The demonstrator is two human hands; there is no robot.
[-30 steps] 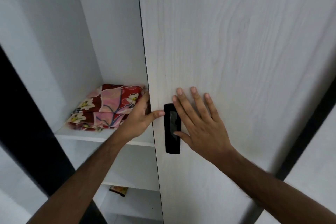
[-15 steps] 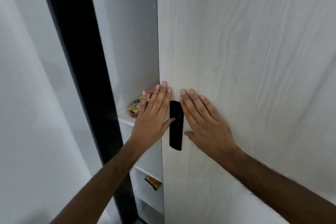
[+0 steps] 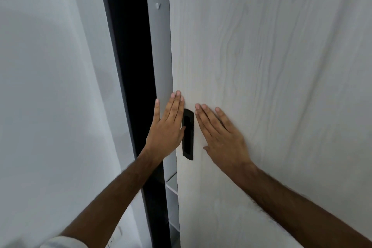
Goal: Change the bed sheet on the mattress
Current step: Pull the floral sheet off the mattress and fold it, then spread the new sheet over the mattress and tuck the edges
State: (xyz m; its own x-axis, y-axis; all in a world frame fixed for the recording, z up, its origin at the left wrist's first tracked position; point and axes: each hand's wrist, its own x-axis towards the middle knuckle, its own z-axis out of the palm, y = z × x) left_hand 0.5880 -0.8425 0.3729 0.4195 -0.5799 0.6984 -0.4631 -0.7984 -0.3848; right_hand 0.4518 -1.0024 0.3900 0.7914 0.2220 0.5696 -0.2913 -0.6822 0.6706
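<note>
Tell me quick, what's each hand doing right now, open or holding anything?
Left hand: open, flat at the edge of the wardrobe door, holding nothing.
Right hand: open, flat on the door beside the black handle, holding nothing.

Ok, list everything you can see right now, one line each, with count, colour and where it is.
door: one, pale wood grain, fills the right side, nearly shut
handle: one, black, recessed near the door's left edge, between the hands
frame: one, black upright strip, left of the gap
shelves: edges of a few, white, in the narrow gap, lower down
wall: one, white, far left
left hand: one, flat at the door's left edge, fingers up
right hand: one, flat on the door, right of the handle
</note>
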